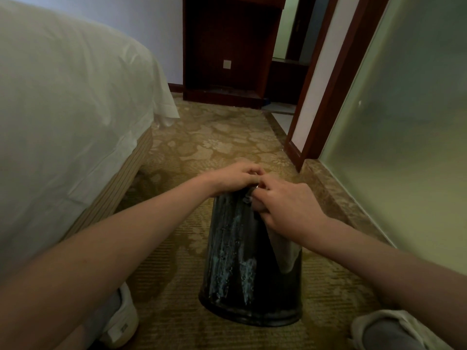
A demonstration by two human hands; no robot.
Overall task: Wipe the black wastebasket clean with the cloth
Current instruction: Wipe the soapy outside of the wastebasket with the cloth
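Gripping cloth [284,251] against upturned black wastebasket [235,261]: right hand [286,210]; left hand [232,179] clasps its base; shoe tag [123,329] unreadable.

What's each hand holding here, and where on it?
Right hand grips the cloth by its top end, against the upturned wastebasket. Left hand holds the wastebasket's upward-facing base.

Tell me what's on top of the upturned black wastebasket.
The left hand and right hand, the right gripping a grey cloth draped down the black wastebasket's side. They cover its top.
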